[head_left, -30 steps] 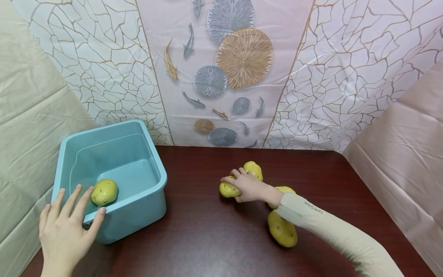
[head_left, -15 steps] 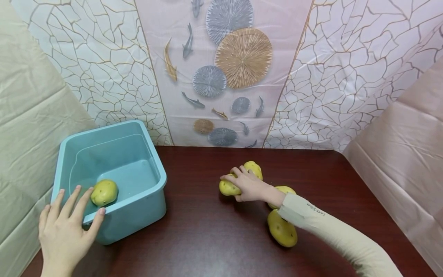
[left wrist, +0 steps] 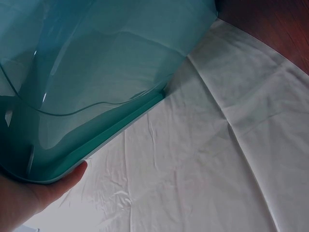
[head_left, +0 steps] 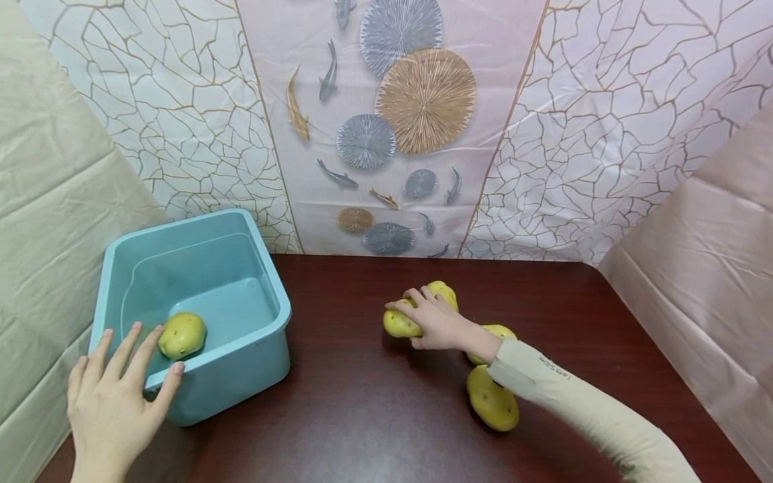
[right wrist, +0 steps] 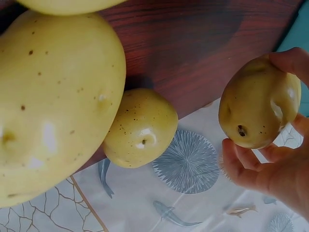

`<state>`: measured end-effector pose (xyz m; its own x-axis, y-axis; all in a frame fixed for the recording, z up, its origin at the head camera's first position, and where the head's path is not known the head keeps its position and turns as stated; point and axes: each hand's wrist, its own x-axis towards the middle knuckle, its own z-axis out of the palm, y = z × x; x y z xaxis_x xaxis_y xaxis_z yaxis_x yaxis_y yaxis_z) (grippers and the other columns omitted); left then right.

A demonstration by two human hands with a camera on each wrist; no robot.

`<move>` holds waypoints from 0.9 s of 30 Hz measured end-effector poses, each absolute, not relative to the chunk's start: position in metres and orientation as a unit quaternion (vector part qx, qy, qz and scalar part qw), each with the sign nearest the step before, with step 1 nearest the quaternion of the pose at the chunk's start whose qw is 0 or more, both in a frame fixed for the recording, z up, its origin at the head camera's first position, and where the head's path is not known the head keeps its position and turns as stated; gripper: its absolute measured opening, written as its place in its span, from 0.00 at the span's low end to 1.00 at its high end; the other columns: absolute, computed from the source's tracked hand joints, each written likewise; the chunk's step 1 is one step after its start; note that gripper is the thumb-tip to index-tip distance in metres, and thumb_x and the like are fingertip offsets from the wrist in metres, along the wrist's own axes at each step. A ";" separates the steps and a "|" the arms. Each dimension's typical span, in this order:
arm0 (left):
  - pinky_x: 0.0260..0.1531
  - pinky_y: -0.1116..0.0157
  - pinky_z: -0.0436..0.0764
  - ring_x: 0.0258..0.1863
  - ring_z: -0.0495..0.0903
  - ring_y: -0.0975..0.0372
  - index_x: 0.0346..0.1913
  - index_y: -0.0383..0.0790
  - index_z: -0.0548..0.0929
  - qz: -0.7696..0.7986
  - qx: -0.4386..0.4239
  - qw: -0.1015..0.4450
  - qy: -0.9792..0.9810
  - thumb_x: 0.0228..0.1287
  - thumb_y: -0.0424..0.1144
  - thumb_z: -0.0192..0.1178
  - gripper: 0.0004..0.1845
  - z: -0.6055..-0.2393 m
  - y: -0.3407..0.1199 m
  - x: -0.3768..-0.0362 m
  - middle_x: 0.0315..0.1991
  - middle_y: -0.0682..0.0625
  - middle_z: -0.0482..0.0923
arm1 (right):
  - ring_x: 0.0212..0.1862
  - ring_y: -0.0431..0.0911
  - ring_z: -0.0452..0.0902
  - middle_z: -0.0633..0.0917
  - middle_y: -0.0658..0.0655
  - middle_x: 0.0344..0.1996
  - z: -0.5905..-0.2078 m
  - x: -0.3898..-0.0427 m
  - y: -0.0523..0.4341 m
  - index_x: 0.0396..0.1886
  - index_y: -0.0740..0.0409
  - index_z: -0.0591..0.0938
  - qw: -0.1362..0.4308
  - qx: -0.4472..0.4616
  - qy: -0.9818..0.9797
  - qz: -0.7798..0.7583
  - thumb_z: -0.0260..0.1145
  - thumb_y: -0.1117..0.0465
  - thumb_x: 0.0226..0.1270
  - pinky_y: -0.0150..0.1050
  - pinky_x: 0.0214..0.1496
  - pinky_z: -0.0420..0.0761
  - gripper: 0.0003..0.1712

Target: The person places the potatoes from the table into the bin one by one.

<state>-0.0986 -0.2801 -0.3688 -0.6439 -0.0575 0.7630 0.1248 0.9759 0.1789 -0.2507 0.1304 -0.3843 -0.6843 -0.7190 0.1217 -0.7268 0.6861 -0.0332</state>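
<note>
My right hand (head_left: 443,325) grips a yellow potato (head_left: 401,322) right of the table's middle. In the right wrist view, thumb and fingers hold that potato (right wrist: 258,104) from opposite sides. A second potato (head_left: 444,294) lies just behind the hand. Under the wrist, a third potato (head_left: 498,331) is partly hidden by the sleeve, and a larger potato (head_left: 492,400) lies nearer the front. My left hand (head_left: 115,399) rests with spread, fairly straight fingers on the near rim of the blue plastic bin (head_left: 274,335). Inside the bin sits one potato (head_left: 182,335).
The bin stands at the left of the dark red-brown table (head_left: 350,402). A patterned cloth (head_left: 368,201) hangs along the back edge, with plain beige cloth (head_left: 706,255) on the right and similar cloth (head_left: 54,221) on the left.
My right hand and the potato it holds have shifted very slightly up and to the right in the head view. The left hand, the bin and the other potatoes have stayed put.
</note>
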 end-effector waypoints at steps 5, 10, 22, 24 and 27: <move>0.57 0.40 0.55 0.63 0.61 0.43 0.54 0.41 0.75 -0.107 -0.019 0.421 -0.900 0.57 0.65 0.40 0.34 -0.369 -0.280 -0.099 0.53 0.34 0.73 | 0.49 0.52 0.65 0.70 0.58 0.51 -0.386 -0.250 0.131 0.61 0.43 0.66 0.055 0.397 -0.915 0.046 0.69 0.57 0.42 0.49 0.42 0.72 0.41; 0.57 0.40 0.55 0.63 0.61 0.43 0.54 0.41 0.75 -0.107 -0.020 0.420 -0.901 0.57 0.64 0.41 0.34 -0.369 -0.280 -0.098 0.53 0.34 0.73 | 0.49 0.52 0.65 0.70 0.58 0.51 -0.385 -0.249 0.132 0.61 0.43 0.66 0.061 0.399 -0.913 0.052 0.68 0.56 0.44 0.49 0.42 0.72 0.40; 0.58 0.40 0.55 0.62 0.61 0.42 0.54 0.41 0.75 -0.111 -0.020 0.423 -0.899 0.57 0.65 0.41 0.34 -0.369 -0.280 -0.098 0.53 0.34 0.73 | 0.44 0.50 0.66 0.73 0.57 0.47 -0.380 -0.245 0.132 0.57 0.47 0.70 0.139 0.419 -0.894 0.071 0.70 0.54 0.39 0.44 0.37 0.71 0.38; 0.58 0.40 0.55 0.62 0.61 0.42 0.53 0.41 0.75 -0.110 -0.021 0.425 -0.898 0.57 0.65 0.40 0.35 -0.369 -0.280 -0.098 0.53 0.34 0.73 | 0.45 0.50 0.66 0.73 0.57 0.47 -0.379 -0.245 0.132 0.57 0.46 0.70 0.143 0.418 -0.894 0.074 0.70 0.54 0.39 0.44 0.38 0.71 0.38; 0.58 0.40 0.55 0.62 0.61 0.42 0.53 0.41 0.75 -0.109 -0.022 0.428 -0.897 0.57 0.66 0.39 0.36 -0.369 -0.280 -0.098 0.52 0.34 0.73 | 0.46 0.50 0.66 0.73 0.57 0.48 -0.377 -0.243 0.132 0.59 0.44 0.69 0.136 0.411 -0.898 0.077 0.69 0.53 0.41 0.45 0.39 0.70 0.39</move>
